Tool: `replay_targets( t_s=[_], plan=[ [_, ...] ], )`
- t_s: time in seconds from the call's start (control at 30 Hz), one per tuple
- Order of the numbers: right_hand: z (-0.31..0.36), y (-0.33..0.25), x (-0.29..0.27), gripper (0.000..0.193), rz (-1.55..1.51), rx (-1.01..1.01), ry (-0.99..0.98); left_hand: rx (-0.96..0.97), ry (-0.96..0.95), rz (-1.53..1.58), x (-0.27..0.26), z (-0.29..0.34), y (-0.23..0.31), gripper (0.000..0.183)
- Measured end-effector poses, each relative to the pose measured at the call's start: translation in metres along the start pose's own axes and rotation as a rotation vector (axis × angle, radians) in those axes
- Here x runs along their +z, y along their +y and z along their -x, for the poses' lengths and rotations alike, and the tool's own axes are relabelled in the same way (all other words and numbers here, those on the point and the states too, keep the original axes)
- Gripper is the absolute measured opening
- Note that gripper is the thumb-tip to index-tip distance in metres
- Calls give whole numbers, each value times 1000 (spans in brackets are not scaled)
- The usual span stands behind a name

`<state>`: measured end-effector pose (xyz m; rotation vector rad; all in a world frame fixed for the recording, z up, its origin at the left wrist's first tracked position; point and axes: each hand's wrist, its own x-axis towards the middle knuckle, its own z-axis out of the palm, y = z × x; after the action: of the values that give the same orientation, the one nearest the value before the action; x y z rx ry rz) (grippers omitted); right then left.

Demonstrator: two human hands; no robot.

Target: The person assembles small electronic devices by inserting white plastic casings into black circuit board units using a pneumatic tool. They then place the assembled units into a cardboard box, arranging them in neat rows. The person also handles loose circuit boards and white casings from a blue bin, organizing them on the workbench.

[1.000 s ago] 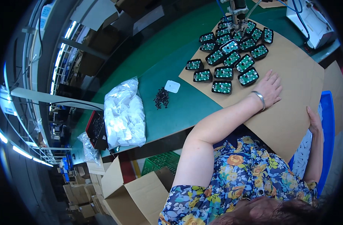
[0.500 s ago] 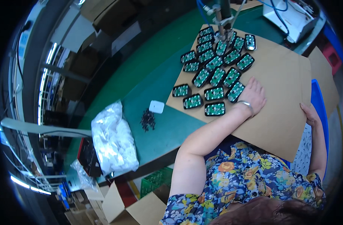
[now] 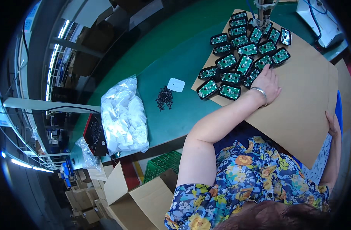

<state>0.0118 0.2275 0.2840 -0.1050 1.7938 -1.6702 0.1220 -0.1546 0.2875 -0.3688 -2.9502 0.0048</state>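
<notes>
Black cases with green circuit boards (image 3: 231, 77) lie clustered on a brown cardboard sheet (image 3: 294, 103). My left hand (image 3: 268, 83), with a metal bangle at the wrist, rests on the sheet with its fingers stretched out. Its fingertips touch the nearest cases at the cluster's right side. At the sheet's right edge, my right hand (image 3: 332, 123) grips the cardboard, its fingers partly hidden in the dim rim of the picture. The sheet overhangs the near side of the green table (image 3: 175, 119).
A metal tool head (image 3: 264, 15) hangs over the far cases. Left of the sheet are a white plate (image 3: 176, 85), a pile of small black parts (image 3: 164, 99) and a clear bag of white pieces (image 3: 124, 119). A green crate (image 3: 162, 165) and open carton (image 3: 144, 203) stand below.
The cases near my left hand have shifted and sit closer together. My left hand stays on the sheet and my right hand at its edge. The whole view has shifted.
</notes>
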Motion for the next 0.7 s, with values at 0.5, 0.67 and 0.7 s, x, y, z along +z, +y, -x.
replay_targets(
  t_s=[0.5,0.67,0.7],
  plan=[
    [3,-14,-48,46,46,30,63,32,178,-18,-8,15,-22,39],
    [7,-10,-68,45,20,55,54,72,239,-5,-10,23,-27,35],
    [7,-8,-73,45,23,54,59,82,256,-9,-11,24,-29,35]
  ],
)
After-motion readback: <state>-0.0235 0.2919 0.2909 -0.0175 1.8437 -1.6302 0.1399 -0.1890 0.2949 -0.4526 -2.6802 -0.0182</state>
